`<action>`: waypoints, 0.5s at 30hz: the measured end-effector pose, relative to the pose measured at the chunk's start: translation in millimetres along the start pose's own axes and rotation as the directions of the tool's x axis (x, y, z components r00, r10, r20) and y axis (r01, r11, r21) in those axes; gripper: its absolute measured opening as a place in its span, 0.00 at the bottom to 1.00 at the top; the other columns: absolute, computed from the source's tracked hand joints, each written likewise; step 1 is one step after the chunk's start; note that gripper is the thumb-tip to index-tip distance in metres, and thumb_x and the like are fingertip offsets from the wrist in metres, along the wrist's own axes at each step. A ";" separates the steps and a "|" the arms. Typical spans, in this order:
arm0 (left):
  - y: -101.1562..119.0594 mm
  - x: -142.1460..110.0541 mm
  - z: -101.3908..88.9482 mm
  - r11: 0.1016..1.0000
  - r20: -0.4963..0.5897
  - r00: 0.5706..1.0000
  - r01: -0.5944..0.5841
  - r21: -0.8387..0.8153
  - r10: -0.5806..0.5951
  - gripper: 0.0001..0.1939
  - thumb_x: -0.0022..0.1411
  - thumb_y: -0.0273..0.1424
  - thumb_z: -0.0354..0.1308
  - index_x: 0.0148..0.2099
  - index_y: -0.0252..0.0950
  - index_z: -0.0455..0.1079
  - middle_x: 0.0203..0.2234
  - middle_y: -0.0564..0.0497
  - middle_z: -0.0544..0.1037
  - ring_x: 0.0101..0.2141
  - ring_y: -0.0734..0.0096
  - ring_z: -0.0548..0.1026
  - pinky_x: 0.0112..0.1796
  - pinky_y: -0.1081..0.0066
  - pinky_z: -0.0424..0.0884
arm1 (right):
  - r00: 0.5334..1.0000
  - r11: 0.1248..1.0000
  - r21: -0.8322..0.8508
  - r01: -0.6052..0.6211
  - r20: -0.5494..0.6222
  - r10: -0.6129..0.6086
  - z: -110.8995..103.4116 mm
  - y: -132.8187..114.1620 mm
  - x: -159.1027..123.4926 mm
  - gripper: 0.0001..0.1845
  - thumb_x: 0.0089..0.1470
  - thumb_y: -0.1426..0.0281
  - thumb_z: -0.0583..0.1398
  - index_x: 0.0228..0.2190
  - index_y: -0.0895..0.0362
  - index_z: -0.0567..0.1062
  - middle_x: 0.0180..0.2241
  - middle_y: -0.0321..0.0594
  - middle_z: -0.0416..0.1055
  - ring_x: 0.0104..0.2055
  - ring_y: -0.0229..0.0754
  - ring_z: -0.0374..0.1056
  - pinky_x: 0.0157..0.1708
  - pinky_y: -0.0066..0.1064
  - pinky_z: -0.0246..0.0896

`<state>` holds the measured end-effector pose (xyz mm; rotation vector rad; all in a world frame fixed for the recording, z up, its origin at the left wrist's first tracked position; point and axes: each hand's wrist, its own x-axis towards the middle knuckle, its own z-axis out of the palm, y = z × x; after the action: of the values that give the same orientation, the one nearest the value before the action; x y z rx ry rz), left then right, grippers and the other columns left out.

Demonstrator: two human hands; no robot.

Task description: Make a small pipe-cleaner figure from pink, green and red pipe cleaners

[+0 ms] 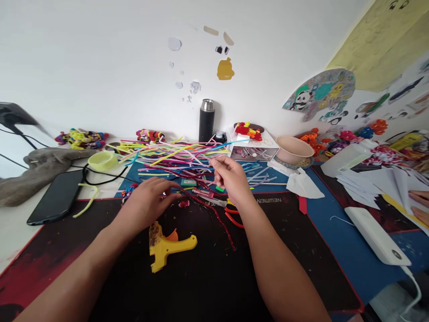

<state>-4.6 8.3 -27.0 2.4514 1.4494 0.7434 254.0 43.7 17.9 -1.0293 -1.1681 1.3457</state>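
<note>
My left hand hovers over the mat, its thumb and fingers apart, beside a small multicoloured fuzzy piece. My right hand is pinched closed at the front of a heap of coloured pipe cleaners; whatever its fingertips hold is too small to make out. Between the hands lie dark red tinsel pipe cleaners, one trailing toward me. Just below my left hand rests a yellow glue gun. Orange-handled scissors lie partly hidden by my right wrist.
A black phone and a roll of light green tape lie left. Behind the heap stand a black thermos and a clear-fronted box. On the right are a beige bowl, a white power bank and another person's hand with paper.
</note>
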 end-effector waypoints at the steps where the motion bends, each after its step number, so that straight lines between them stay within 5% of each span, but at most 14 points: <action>1: -1.7 -0.2 -3.5 0.999 -0.057 0.998 0.038 -0.012 -0.039 0.15 0.72 0.45 0.61 0.52 0.45 0.82 0.43 0.45 0.86 0.45 0.50 0.81 0.49 0.58 0.73 | 0.999 0.998 -0.059 0.030 -0.016 -0.031 -6.4 -0.6 1.5 0.17 0.56 0.53 0.69 0.34 0.53 0.77 0.18 0.27 0.62 0.17 0.34 0.55 0.20 0.29 0.45; 5: -1.4 -0.3 -17.6 0.988 -0.198 0.969 0.144 -0.049 -0.151 0.15 0.72 0.45 0.59 0.47 0.43 0.82 0.40 0.47 0.86 0.41 0.53 0.82 0.44 0.61 0.74 | 0.991 0.889 -0.448 0.096 -0.040 -0.128 -29.8 1.2 6.5 0.11 0.62 0.60 0.66 0.31 0.53 0.77 0.21 0.32 0.68 0.23 0.39 0.61 0.26 0.31 0.51; 9: 4.5 0.0 -25.8 0.973 -0.214 0.950 0.213 -0.089 -0.227 0.16 0.73 0.45 0.58 0.47 0.41 0.82 0.41 0.48 0.86 0.40 0.56 0.82 0.44 0.63 0.74 | 0.999 0.521 -0.853 0.035 0.024 -0.028 -35.7 -0.4 6.0 0.10 0.63 0.67 0.66 0.29 0.54 0.79 0.27 0.39 0.77 0.30 0.44 0.68 0.30 0.34 0.50; 12: 7.7 0.8 -28.6 0.964 -0.231 0.937 0.246 -0.097 -0.262 0.18 0.71 0.47 0.58 0.45 0.41 0.82 0.39 0.49 0.86 0.39 0.57 0.82 0.42 0.64 0.74 | 0.998 0.286 -0.958 0.006 0.024 0.058 -33.1 -7.6 2.9 0.09 0.66 0.69 0.64 0.32 0.54 0.81 0.34 0.43 0.82 0.38 0.47 0.74 0.33 0.34 0.52; 15: 10.0 1.9 -31.0 0.959 -0.254 0.925 0.266 -0.102 -0.284 0.18 0.69 0.47 0.58 0.43 0.40 0.83 0.37 0.49 0.86 0.37 0.58 0.81 0.39 0.66 0.73 | 0.995 0.179 -0.983 -0.032 -0.014 0.097 -34.6 -12.4 1.2 0.08 0.68 0.67 0.63 0.38 0.54 0.83 0.40 0.43 0.84 0.44 0.48 0.77 0.36 0.33 0.57</action>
<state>-12.1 2.4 4.2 2.0977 1.7851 1.0675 289.8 48.4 24.6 -1.9807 -2.1656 0.4522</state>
